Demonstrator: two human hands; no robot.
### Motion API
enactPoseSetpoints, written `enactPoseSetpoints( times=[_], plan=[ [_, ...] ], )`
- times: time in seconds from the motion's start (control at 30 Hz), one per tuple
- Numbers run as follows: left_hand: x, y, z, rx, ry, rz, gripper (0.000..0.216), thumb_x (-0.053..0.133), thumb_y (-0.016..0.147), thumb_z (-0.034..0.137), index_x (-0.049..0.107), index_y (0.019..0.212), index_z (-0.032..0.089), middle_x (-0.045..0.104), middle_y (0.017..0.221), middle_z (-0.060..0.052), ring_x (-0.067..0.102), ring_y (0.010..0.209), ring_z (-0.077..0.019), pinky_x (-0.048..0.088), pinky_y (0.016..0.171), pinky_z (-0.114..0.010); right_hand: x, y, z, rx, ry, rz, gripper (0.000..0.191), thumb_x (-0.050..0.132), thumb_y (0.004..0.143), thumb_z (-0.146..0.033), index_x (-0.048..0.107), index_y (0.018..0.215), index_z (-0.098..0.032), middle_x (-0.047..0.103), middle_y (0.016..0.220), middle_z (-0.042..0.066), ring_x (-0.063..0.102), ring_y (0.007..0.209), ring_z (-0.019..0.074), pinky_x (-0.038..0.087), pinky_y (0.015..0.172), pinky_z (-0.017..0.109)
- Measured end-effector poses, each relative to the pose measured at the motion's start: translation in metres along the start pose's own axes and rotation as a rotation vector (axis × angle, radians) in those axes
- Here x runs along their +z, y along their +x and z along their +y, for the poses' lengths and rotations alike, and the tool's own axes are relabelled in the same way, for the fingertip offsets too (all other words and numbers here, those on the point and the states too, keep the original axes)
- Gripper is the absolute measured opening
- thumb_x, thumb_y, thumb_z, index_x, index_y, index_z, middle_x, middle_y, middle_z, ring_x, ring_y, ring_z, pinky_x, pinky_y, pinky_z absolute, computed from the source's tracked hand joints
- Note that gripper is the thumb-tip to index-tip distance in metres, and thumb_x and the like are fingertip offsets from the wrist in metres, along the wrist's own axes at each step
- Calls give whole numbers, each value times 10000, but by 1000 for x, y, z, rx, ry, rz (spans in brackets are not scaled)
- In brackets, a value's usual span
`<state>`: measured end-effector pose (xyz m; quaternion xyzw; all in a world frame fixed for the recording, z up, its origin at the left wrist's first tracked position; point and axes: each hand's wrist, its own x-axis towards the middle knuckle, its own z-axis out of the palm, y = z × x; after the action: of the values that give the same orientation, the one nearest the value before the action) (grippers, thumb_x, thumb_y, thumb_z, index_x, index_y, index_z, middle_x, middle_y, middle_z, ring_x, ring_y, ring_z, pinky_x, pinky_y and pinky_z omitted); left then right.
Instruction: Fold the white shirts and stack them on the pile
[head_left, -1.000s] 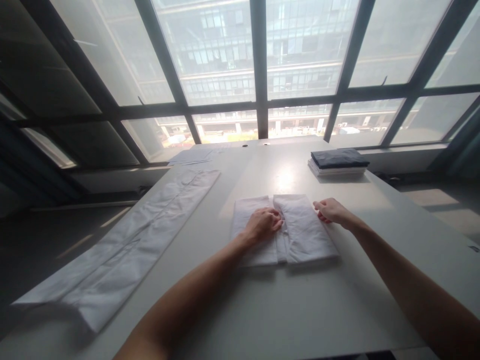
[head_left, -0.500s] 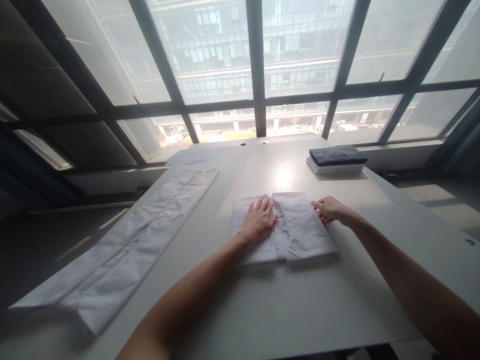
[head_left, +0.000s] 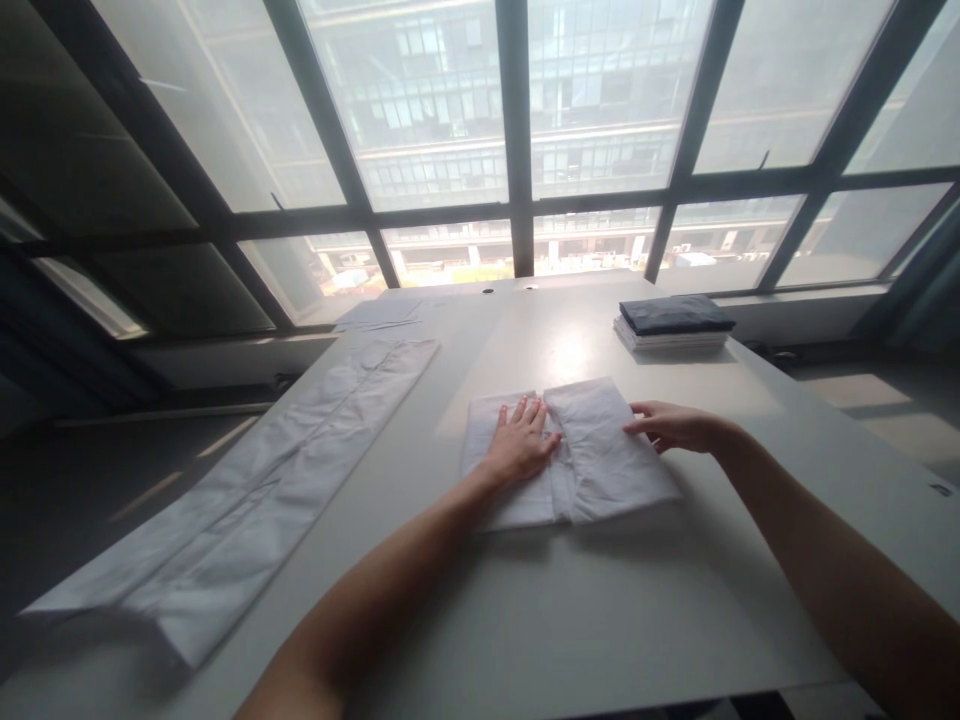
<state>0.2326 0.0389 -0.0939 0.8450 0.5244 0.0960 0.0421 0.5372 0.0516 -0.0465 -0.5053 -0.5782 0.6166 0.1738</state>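
A white cloth [head_left: 611, 460], folded into two panels that meet at a middle seam, lies on the table in front of me. My left hand [head_left: 521, 440] rests flat on its left panel near the seam, fingers spread. At the right panel's outer edge, my right hand [head_left: 671, 425] pinches the fabric, thumb on top and the other fingers partly hidden beneath. That panel is tilted, its right side raised a little off the table. The kind of garment cannot be made out.
The white table [head_left: 480, 620] reaches toward the windows. A long, wrinkled white cloth [head_left: 285, 470] lies along its left side, one end overhanging the edge. Thin white sheets [head_left: 379, 313] lie at the far left. A folded stack with dark cloth [head_left: 675, 315] on top sits at the far right.
The right panel's outer edge has risen slightly, and my right hand has turned and shifted a little to the right with it. My left hand stays nearly in place.
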Motion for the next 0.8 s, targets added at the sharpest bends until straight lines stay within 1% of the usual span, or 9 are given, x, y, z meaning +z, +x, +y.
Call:
enactPoseSetpoints(
  times=[0.07,0.1,0.2,0.3,0.4,0.53,0.63,0.7,0.8],
  plan=[
    [-1,2,0,3,-16,-16,661,388,1049,564,387,1591,186,333,1682,-163,220,1578,-351,151,1250,-631,4,0,-2,-29,111,-69,471,838,782,-357,681,1188,-178,750,1086,97,727,851,188,584,642,224],
    [-1,3,1,1,-24,-22,648,391,1049,561,400,1583,194,343,1678,-159,230,1575,-353,157,1246,-636,7,0,-3,-38,167,-94,472,829,789,-338,679,1205,-173,752,1124,111,739,902,208,605,692,249],
    [0,5,1,-22,-41,-9,561,386,1059,441,427,1563,199,376,1664,-144,263,1565,-340,173,1241,-646,17,2,-7,-49,301,-118,451,800,803,-293,683,1212,-144,761,1160,144,751,989,249,626,849,333],
    [2,5,1,-51,-61,30,559,372,1047,342,408,1569,147,367,1667,-155,262,1568,-320,182,1251,-627,28,1,-15,-84,356,-85,444,782,807,-255,679,1221,-136,768,1160,152,760,994,260,619,908,364],
    [3,2,4,-60,-68,56,602,391,1035,367,381,1580,110,311,1687,-178,229,1578,-327,174,1258,-613,37,-1,-27,-112,343,-38,448,771,802,-231,669,1229,-142,767,1172,156,762,986,265,628,885,361],
    [-2,1,7,-46,-77,18,611,409,1027,422,404,1565,132,311,1686,-185,231,1576,-342,125,1256,-642,47,-1,-45,-106,279,23,441,773,788,-224,670,1207,-134,775,1102,155,759,923,259,637,802,348],
    [-14,3,2,-47,-136,-37,566,383,1030,382,420,1547,154,340,1675,-176,243,1573,-335,148,1245,-654,54,0,-58,-93,223,80,413,770,763,-212,680,1159,-135,775,1013,132,746,882,247,627,748,324],
    [-26,2,-5,-9,-182,-103,540,384,1029,374,442,1526,172,375,1658,-171,270,1564,-331,183,1238,-650,58,-1,-67,-86,175,101,392,768,754,-218,685,1130,-146,768,966,111,737,862,239,618,732,315],
    [-43,-11,-9,63,-236,-182,567,485,990,451,492,1486,176,445,1608,-193,331,1535,-360,245,1232,-610,64,-2,-78,-72,94,115,373,761,749,-223,687,1109,-158,753,926,86,722,829,222,600,685,290]
  ],
)
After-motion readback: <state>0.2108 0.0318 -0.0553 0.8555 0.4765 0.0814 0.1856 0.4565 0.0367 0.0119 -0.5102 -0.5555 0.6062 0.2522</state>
